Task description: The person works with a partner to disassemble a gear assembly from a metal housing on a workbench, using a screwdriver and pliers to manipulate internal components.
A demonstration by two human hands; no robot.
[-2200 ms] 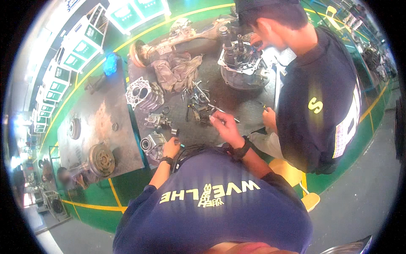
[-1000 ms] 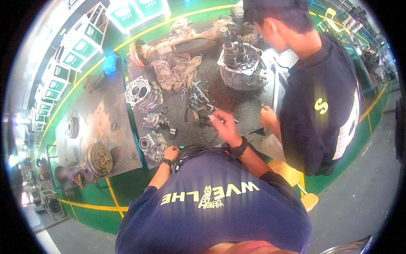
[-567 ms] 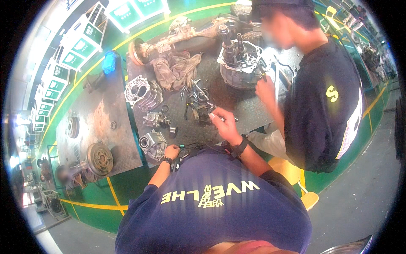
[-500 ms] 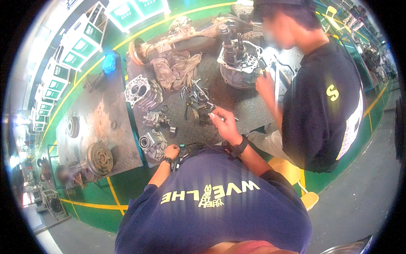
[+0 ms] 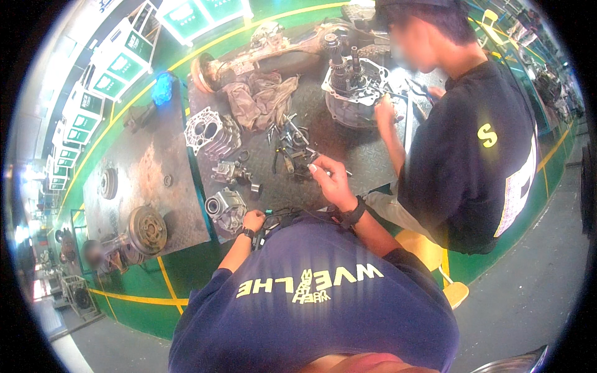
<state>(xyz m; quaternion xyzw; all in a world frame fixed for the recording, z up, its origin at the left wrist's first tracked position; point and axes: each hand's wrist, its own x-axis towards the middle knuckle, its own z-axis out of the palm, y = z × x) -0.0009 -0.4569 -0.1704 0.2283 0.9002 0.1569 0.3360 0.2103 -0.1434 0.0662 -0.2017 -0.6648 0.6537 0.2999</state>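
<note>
My right hand (image 5: 331, 180) is over the front middle of the metal table, thumb and fingers pinched together at a small dark piece too small to name. Just beyond its fingertips lie pliers (image 5: 286, 161) with dark and yellow handles and a cluster of metal hand tools (image 5: 292, 132). At the table's near edge, my left hand (image 5: 254, 221) is curled, its fingertips hidden, beside a cast-metal housing (image 5: 226, 210) with a round opening. A small metal assembly (image 5: 228, 171) and a short cylindrical metal part (image 5: 256, 186) lie beyond that hand.
A ribbed gear housing (image 5: 212, 133), a crumpled brown cloth (image 5: 261, 99) and a gearbox with upright shafts (image 5: 351, 93) stand farther back. A co-worker (image 5: 466, 143) reaches in from the right. A second table (image 5: 143, 180) on the left bears a round drum (image 5: 148, 230).
My hands have hardly moved. The co-worker's near hand stays by the gearbox, while their other hand now shows farther right with a dark tool.
</note>
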